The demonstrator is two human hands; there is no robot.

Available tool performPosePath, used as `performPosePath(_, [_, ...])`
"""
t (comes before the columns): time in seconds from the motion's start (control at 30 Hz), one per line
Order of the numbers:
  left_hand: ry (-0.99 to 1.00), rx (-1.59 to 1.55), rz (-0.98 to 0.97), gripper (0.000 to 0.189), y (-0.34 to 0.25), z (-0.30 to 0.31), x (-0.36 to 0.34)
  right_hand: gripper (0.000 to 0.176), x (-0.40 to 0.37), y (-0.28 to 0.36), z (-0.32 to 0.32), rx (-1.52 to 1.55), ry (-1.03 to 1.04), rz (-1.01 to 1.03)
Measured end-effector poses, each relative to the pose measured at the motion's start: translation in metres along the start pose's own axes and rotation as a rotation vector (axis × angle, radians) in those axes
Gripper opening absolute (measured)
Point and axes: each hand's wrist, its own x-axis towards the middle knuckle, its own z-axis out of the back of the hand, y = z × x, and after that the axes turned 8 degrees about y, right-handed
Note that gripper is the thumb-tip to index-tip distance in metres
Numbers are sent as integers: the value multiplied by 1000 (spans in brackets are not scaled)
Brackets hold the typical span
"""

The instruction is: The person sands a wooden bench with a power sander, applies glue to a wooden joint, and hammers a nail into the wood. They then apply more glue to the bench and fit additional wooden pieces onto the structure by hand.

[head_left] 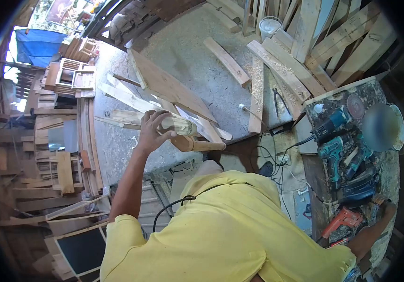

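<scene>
My left hand (154, 130) is closed over a clear, bottle-like container (179, 125) lying on its side among wooden pieces. Under and beside it are a pale board (124, 117) and a rounded length of wood (202, 146). A wide plank (169, 87) leans just beyond the fingers. Far to the right, my right hand (385, 207) reaches to the outer edge of the tool bench (312, 164), its fingers curled; I cannot tell what is in them. Close to that hand lie an orange-red power tool (343, 222) and a dark blue tool (359, 189).
Teal power tools (332, 157) and a round whitish container (399, 127) crowd the bench. Cables (277, 155) trail over the floor near my feet. Sawdust-covered planks (282, 70) and a white bucket (270, 26) stand ahead. Stacked wood (63, 171) fills the left side.
</scene>
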Motion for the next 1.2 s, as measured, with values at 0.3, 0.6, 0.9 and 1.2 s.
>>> performPosePath(0.3, [0,44,-105,81,12,-16,10,24,-301,444,82,763,-338,810])
performPosePath(0.6, [-69,-21,-96,77,26,-25,2,14,-621,731,45,731,133,1649])
performPosePath(0.9, [-123,-77,-123,73,36,-34,0,19,-644,759,36,404,-96,1938])
performPosePath(1.2, [-153,-108,-121,65,36,-36,-2,35,-650,746,24,258,-312,1954])
